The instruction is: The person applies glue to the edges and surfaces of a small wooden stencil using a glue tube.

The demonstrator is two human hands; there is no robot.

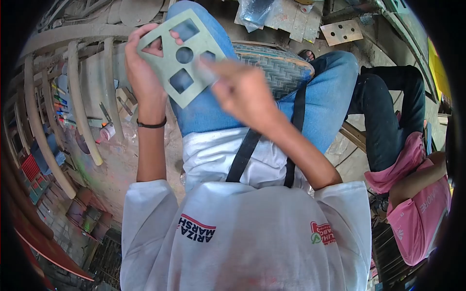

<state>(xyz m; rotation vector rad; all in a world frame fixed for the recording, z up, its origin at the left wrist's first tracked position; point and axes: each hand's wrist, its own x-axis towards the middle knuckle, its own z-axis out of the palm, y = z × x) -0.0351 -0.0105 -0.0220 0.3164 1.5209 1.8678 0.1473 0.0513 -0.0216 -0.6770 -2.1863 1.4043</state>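
A pale green shape-sorter board (187,56), cut with triangle, circle and square openings, is being held up over the blue-jeaned knees (320,92), above a woven seat (274,68). Its left edge is being gripped by the left hand (143,68), fingers curled around it. The blurred right hand (238,92) is being pressed against its lower right face; whether anything is pinched there cannot be told.

The white shirt (242,233) reads "ARIZA MARSH", upside down; other lettering is unreadable.

Left hand (143,72) gripping, right hand (240,94) blurred
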